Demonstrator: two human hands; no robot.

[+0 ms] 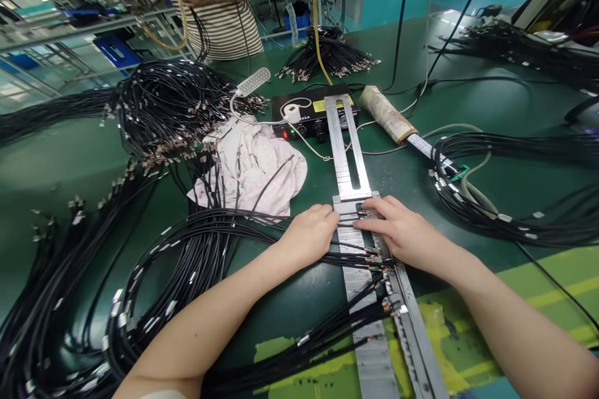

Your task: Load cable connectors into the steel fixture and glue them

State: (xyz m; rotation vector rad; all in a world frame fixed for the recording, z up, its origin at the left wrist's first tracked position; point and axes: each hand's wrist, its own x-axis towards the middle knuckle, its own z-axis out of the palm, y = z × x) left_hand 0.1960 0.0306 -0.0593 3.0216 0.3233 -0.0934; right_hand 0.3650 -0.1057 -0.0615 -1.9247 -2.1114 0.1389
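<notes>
Worktop: green (56,168), paint-worn near the front right corner
Lamp: white LED gooseneck (253,81), head raised over the cable heap
Control unit: black box (313,113), red light on, knobs on front
Cloth: crumpled white-pink rag (262,168), beside the control unit
Roll: paper-wrapped tube (386,114), lying on the worktop
Co-worker: striped shirt (215,12), standing across the worktop
Hose: yellow (183,15), beside the co-worker's hand
Shelving: metal rack (60,31), blue bins (116,50) on it
</notes>
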